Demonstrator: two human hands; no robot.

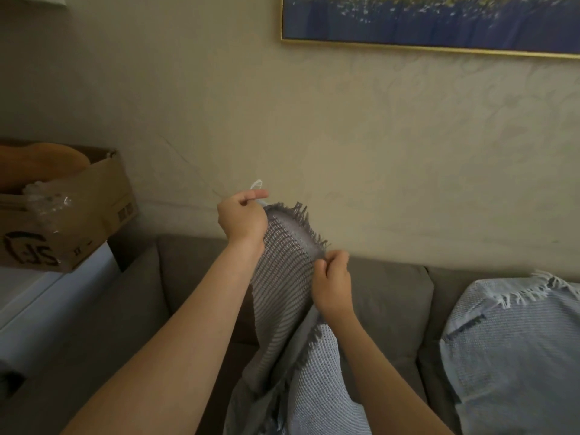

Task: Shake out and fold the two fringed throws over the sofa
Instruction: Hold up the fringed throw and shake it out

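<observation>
One wide-angle camera, worn on the person's head, gives the only view. It looks forward and a little down, out along both bare forearms, and faces the wall (345,136) behind the sofa (386,309) — the sofa's back runs across the lower half, slightly tilted. The left hand (241,219) and right hand (332,287) are close to the lens, near mid-frame, each gripping the raised grey throw (282,277). The view reaches a cardboard box (94,202) at the left edge, a pale throw (514,356) at the right, and a framed picture (439,20) — cut off — at the top.
</observation>
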